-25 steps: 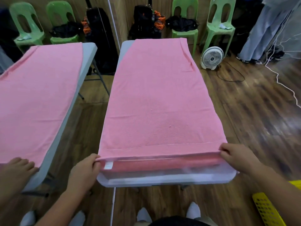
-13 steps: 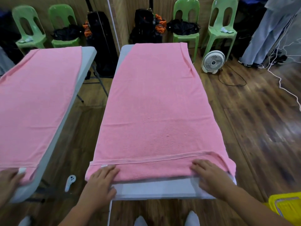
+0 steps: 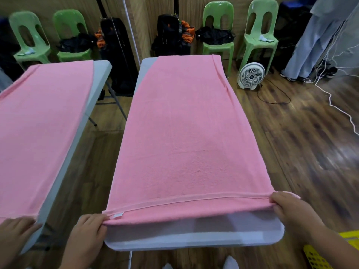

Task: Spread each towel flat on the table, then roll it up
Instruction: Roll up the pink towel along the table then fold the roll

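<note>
Green chairs line the wall; white fan on floor.

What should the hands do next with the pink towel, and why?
Probably turn the near edge over, away from the person, starting the roll. The pink towel already lies flat along the table, and the left hand and right hand pinch its near corners.

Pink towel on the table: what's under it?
Under the pink towel lies the white table, bare only along its near edge and far-left corner. The rest is covered. Left hand and right hand pinch the near hem.
</note>
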Demonstrator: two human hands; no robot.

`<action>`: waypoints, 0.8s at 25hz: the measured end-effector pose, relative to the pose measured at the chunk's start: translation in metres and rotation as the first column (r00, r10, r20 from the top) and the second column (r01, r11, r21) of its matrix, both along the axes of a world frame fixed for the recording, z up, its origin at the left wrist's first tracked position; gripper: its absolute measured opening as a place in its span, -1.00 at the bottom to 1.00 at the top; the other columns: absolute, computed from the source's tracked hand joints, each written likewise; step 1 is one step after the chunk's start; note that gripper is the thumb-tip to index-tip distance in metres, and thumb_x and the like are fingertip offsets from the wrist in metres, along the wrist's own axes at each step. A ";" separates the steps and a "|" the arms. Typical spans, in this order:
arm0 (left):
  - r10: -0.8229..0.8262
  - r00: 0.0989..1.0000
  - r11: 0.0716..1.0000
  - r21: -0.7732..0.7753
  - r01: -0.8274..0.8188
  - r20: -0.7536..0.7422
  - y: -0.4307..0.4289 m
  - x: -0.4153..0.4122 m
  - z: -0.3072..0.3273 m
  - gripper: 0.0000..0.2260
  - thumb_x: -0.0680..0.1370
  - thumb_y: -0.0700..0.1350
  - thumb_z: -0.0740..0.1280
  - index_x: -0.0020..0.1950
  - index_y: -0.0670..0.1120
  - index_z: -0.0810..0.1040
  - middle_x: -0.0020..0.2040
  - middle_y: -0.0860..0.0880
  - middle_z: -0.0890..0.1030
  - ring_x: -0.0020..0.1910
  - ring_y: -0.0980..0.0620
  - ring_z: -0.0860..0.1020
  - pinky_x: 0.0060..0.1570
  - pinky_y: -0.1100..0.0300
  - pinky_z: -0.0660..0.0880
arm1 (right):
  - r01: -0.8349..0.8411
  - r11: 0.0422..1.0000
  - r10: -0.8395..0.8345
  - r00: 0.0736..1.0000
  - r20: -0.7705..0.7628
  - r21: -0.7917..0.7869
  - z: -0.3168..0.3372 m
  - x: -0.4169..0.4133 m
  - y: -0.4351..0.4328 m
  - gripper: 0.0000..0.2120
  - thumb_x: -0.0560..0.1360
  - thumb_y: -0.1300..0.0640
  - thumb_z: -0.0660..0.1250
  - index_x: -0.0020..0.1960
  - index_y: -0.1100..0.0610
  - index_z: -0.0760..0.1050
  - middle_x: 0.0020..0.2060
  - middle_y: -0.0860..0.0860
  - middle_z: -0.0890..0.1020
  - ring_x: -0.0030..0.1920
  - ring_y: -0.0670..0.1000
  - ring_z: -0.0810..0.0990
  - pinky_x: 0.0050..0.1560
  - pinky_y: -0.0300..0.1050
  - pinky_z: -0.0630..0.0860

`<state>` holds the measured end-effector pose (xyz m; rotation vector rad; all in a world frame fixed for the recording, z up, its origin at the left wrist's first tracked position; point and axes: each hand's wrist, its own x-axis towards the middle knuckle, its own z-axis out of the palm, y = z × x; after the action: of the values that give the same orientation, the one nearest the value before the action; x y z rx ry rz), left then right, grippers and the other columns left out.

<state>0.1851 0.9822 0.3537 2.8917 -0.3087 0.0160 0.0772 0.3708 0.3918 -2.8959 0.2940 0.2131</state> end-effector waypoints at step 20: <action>-0.076 0.997 0.995 0.070 0.076 -0.001 -0.062 0.045 0.004 -0.62 0.48 0.00 0.10 0.13 0.00 0.64 0.10 0.01 0.64 0.06 -0.07 0.55 0.11 -0.09 0.52 | -0.113 0.993 0.120 0.972 0.200 -0.046 -0.035 0.047 0.020 -0.69 0.33 0.07 0.26 0.03 0.02 0.63 -0.05 -0.03 0.65 -0.05 0.09 0.57 0.07 0.01 0.42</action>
<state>0.2299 0.9197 0.3574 2.9464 -0.4275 -0.0050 0.1243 0.3904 0.3567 -2.9396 0.0936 -0.0698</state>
